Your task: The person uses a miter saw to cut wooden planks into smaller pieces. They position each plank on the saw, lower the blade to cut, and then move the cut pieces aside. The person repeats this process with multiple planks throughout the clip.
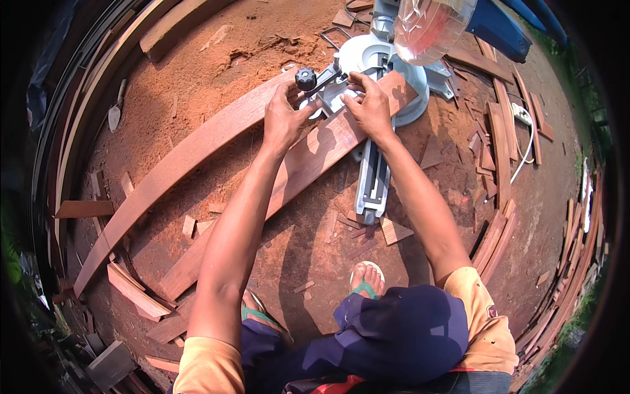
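Note:
Near the top centre, a dark plank (325, 148) lies diagonally across the miter saw base (410, 111). My left hand (285, 118) and my right hand (369, 111) are on either side of a metal clamp with a black knob (306, 79), fingers curled at it; exactly what each fingertip grips is partly hidden. The right hand is just above the plank. A longer, lighter plank (170, 174) runs beside it to the left. The saw's blade guard (430, 29) and blue housing (499, 33) are raised at top right. The slide rail (372, 190) extends toward my feet.
A trowel (117, 105) lies left on sawdust-covered ground. Long boards (157, 36) line the left edge. Wood strips (499, 151) and offcuts (394, 230) lie right and below. A white power strip (522, 115) with cable sits at the right. My sandalled feet (364, 282) are at bottom centre.

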Demonstrator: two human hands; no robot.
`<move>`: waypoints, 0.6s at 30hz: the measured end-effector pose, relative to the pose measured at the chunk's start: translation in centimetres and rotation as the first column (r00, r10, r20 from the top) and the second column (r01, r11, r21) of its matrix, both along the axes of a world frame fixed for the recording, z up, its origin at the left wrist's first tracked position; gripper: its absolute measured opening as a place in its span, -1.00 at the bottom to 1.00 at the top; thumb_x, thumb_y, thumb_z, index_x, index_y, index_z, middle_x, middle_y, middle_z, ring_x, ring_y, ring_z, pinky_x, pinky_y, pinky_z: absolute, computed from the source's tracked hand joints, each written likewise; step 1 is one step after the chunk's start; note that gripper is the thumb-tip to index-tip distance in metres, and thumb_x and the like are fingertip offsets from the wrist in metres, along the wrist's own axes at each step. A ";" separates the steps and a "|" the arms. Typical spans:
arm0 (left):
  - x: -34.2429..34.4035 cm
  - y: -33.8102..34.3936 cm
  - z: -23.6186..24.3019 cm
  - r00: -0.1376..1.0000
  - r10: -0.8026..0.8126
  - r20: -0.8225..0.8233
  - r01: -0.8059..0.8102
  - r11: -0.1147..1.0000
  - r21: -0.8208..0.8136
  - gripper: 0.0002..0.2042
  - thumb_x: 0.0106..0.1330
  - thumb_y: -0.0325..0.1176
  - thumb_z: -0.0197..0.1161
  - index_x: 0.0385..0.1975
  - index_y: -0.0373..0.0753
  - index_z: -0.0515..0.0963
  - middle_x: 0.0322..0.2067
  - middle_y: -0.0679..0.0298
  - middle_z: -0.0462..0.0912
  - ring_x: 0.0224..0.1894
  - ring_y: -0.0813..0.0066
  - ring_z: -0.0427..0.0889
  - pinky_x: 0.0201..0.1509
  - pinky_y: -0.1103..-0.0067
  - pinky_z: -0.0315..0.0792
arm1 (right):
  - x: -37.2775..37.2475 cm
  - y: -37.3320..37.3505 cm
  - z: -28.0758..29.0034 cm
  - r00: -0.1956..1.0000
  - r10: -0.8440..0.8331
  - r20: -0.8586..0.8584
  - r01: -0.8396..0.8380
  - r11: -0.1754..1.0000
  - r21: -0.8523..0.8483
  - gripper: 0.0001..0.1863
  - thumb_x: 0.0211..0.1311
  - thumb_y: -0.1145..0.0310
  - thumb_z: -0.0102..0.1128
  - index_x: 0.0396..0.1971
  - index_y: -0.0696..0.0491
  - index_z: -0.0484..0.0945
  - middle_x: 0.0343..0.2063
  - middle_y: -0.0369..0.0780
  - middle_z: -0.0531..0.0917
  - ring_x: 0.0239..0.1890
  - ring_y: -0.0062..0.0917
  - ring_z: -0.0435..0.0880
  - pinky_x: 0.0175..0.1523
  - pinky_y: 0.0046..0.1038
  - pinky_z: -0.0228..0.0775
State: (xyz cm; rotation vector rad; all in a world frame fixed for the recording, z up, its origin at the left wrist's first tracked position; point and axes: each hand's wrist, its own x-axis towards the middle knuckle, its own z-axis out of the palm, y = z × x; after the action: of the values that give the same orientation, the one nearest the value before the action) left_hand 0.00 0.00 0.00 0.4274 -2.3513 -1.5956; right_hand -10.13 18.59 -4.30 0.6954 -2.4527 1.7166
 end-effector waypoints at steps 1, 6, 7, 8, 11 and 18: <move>-0.4 -0.3 -0.3 0.999 -0.031 0.005 0.031 0.999 0.024 -0.54 0.24 -0.28 0.53 0.12 -0.26 0.60 -0.05 0.05 0.76 0.00 0.29 0.73 0.09 0.47 0.57 | 0.0 -0.8 0.2 0.999 -0.007 -0.038 0.008 0.999 0.034 -0.32 0.10 0.38 0.52 0.26 0.18 0.50 0.09 -0.04 0.68 -0.02 -0.31 0.77 0.07 -0.34 0.65; -3.2 1.8 -1.0 0.999 0.024 0.023 -0.028 0.981 0.190 -0.80 0.31 -0.36 0.46 -0.16 -0.31 0.71 -0.41 0.38 0.72 -0.39 0.63 0.57 -0.26 0.53 0.49 | -3.1 -2.6 0.3 0.995 0.081 0.051 -0.074 0.989 -0.126 -0.58 0.25 0.47 0.34 0.14 0.04 0.67 -0.23 -0.21 0.80 -0.22 -0.66 0.70 -0.09 -0.49 0.57; -3.4 2.3 -0.7 0.998 0.063 -0.005 -0.061 0.985 0.162 -0.84 0.33 -0.37 0.45 -0.20 -0.30 0.72 -0.47 0.41 0.69 -0.44 0.65 0.53 -0.32 0.55 0.45 | -3.2 -2.8 0.1 0.992 0.119 0.039 -0.107 0.969 -0.224 -0.61 0.29 0.52 0.30 0.13 0.05 0.68 -0.21 -0.29 0.80 -0.21 -0.70 0.68 -0.09 -0.51 0.56; -3.5 2.6 -0.4 0.996 0.074 -0.042 -0.066 0.984 0.168 -0.84 0.33 -0.36 0.44 -0.22 -0.31 0.72 -0.48 0.41 0.67 -0.45 0.66 0.51 -0.34 0.55 0.44 | -3.4 -2.7 0.1 0.990 0.134 0.050 -0.117 0.958 -0.263 -0.61 0.31 0.52 0.30 0.14 0.06 0.67 -0.20 -0.30 0.80 -0.20 -0.71 0.68 -0.08 -0.52 0.56; -3.2 2.9 0.1 0.993 0.083 -0.081 -0.062 0.971 0.232 -0.83 0.35 -0.35 0.42 -0.24 -0.34 0.73 -0.49 0.41 0.68 -0.46 0.67 0.50 -0.33 0.55 0.44 | -3.4 -3.0 0.2 0.974 0.200 0.104 -0.142 0.902 -0.408 -0.60 0.32 0.53 0.30 0.16 0.08 0.66 -0.19 -0.32 0.79 -0.19 -0.73 0.67 -0.06 -0.55 0.54; -2.7 3.6 1.2 0.994 0.079 -0.071 -0.062 0.976 0.208 -0.84 0.36 -0.37 0.41 -0.23 -0.35 0.74 -0.43 0.33 0.77 -0.42 0.65 0.61 -0.28 0.54 0.49 | -3.1 -2.8 0.4 0.969 0.216 0.122 -0.149 0.900 -0.409 -0.57 0.33 0.48 0.30 0.21 0.09 0.63 -0.19 -0.27 0.79 -0.17 -0.69 0.69 -0.04 -0.55 0.54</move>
State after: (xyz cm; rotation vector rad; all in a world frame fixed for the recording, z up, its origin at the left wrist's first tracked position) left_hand -2.73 3.63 1.25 0.4756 -2.0984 -1.7947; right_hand -13.18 15.84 -3.89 0.7779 -2.0722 2.3387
